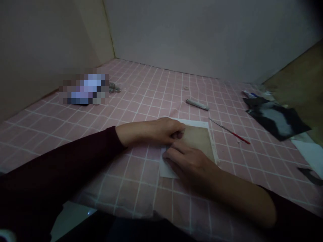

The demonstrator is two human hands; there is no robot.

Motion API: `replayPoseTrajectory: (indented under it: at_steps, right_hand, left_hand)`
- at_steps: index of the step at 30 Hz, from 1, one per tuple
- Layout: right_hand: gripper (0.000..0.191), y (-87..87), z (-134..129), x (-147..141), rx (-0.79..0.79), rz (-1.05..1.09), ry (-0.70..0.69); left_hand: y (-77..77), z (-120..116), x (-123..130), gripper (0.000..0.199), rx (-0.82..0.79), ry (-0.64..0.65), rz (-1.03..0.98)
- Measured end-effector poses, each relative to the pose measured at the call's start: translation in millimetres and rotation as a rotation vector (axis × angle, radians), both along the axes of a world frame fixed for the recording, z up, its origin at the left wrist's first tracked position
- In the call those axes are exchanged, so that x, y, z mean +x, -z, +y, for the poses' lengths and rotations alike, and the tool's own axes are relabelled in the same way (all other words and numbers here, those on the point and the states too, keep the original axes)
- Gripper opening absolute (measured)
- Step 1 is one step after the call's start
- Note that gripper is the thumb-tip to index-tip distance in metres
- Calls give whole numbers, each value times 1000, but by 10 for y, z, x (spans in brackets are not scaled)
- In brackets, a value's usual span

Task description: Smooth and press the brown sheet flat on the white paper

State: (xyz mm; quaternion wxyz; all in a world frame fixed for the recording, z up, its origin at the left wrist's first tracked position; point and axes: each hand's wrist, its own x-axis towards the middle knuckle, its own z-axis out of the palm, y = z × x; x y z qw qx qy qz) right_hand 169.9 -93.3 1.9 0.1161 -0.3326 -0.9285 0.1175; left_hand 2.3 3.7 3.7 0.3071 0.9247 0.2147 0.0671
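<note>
In front of me a beige, flat sheet (198, 137) lies on a piece of white paper (168, 169) on the pink checked cloth. My left hand (168, 130) rests over the left part of the sheet, its fingers curled in a closed grip. Close below it, my right hand (193, 163) is closed too, fingertips pressed together near the sheet's left edge. Whatever sits between the fingers of either hand is hidden. To the right of the paper lies a thin metal tool with a red handle (237, 135). Beyond the paper is a grey, tube-like stick (197, 105).
A pink checked tablecloth (141, 101) covers the surface up to the walls. Dark sheet pieces (294, 122) lie at the right, with white paper (308, 151) nearby. Small round rolls (114, 88) sit beside a blurred-out bright object (87, 89) at the left. A small ring (186, 88) lies farther back.
</note>
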Motion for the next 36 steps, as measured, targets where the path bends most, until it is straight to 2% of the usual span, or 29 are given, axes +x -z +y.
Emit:
replayPoseTrajectory:
  at_steps: [5, 11, 16, 22, 27, 33, 36]
  right_hand:
    - [16, -82, 28, 82, -141, -55, 59]
    - [15, -35, 7, 7, -23, 54, 27]
    - [15, -76, 19, 91, -114, -61, 90]
    - [15, -11, 40, 7, 28, 36, 29]
    - [15, -105, 37, 120, -66, -107, 108]
    - [18, -22, 59, 46, 103, -3, 15]
    - [15, -61, 54, 103, 24, -87, 60]
  left_hand:
    - [7, 2, -10, 7, 23, 0, -1]
    - [9, 11, -1, 8, -12, -15, 20]
    - [0, 7, -6, 7, 18, -2, 0]
    - [18, 23, 0, 9, 10, -8, 0]
    - [-1, 1, -2, 4, 35, -10, -8]
    - [-5, 3, -5, 9, 18, -8, 14]
    - [-16, -4, 2, 3, 37, -13, 9]
